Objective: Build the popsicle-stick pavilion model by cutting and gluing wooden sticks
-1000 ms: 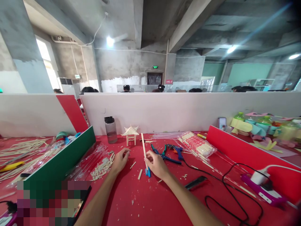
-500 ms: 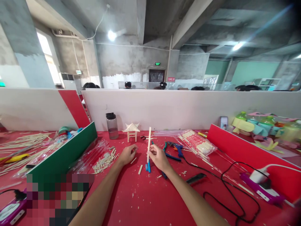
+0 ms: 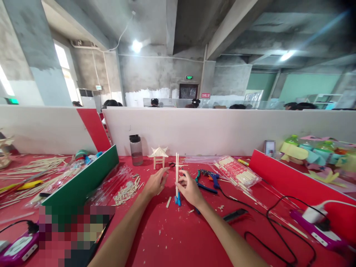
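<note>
Two thin wooden sticks (image 3: 177, 170) stand upright side by side, their lower ends at small blue pieces (image 3: 178, 199) on the red table. My right hand (image 3: 189, 186) pinches the sticks from the right. My left hand (image 3: 157, 181) is held to their left, fingers apart and with nothing in it. Behind it stands a small stick-built pavilion (image 3: 159, 156) with a pointed roof. A short flat wooden piece (image 3: 168, 202) lies left of the blue pieces. Pliers (image 3: 206, 188) and a blue glue gun (image 3: 214, 178) lie right of my right hand.
A water bottle (image 3: 136, 150) stands at the back left, near a pile of stick offcuts (image 3: 128, 191). Packed sticks (image 3: 239, 170) lie at the back right. Green (image 3: 83, 176) and red (image 3: 300, 193) dividers flank the table (image 3: 164, 241). A black cable (image 3: 256, 207) curls at right.
The view has shifted slightly, moving the scene a little right and down. My left hand has lifted a little and its fingers have spread. My right hand still holds the sticks upright.
</note>
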Tool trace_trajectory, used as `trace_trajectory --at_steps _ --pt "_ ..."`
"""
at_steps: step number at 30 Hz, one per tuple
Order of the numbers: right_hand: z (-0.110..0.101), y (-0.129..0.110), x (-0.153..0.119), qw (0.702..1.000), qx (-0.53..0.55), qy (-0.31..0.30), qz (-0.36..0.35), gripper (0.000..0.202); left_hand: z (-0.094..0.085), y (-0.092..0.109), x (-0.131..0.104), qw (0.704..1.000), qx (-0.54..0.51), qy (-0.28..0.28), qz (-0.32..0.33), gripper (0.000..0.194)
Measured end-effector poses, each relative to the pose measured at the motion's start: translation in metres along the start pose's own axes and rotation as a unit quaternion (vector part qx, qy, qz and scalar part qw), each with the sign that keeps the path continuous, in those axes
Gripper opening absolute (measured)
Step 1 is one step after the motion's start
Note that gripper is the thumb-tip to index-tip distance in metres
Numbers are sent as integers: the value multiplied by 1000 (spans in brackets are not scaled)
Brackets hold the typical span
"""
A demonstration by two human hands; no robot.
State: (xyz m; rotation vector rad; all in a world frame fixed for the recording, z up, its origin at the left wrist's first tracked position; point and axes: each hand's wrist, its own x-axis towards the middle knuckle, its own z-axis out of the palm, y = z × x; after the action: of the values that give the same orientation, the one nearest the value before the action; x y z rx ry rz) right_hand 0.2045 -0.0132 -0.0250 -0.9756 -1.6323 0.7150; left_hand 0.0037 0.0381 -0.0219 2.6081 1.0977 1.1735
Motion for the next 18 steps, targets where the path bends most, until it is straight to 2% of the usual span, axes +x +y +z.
trace_trajectory --at_steps 4,7,11,13,15,18 --pt "2 -11 -2 991 127 -36 35 43 1 7 3 996 47 45 58 45" --pt "0 -22 -3 956 265 -96 88 44 0 7 3 986 85 81 115 36" --pt "-9 -30 -5 910 355 -163 138 42 -8 6 1 969 123 100 192 27" --pt "-12 -31 -7 899 372 -175 150 38 -14 11 5 963 138 79 216 25" --pt "-13 -31 -7 896 378 -172 156 35 -23 24 10 966 148 32 207 26" --pt "-12 -32 -7 902 368 -157 161 34 -43 50 10 979 159 -54 114 36"
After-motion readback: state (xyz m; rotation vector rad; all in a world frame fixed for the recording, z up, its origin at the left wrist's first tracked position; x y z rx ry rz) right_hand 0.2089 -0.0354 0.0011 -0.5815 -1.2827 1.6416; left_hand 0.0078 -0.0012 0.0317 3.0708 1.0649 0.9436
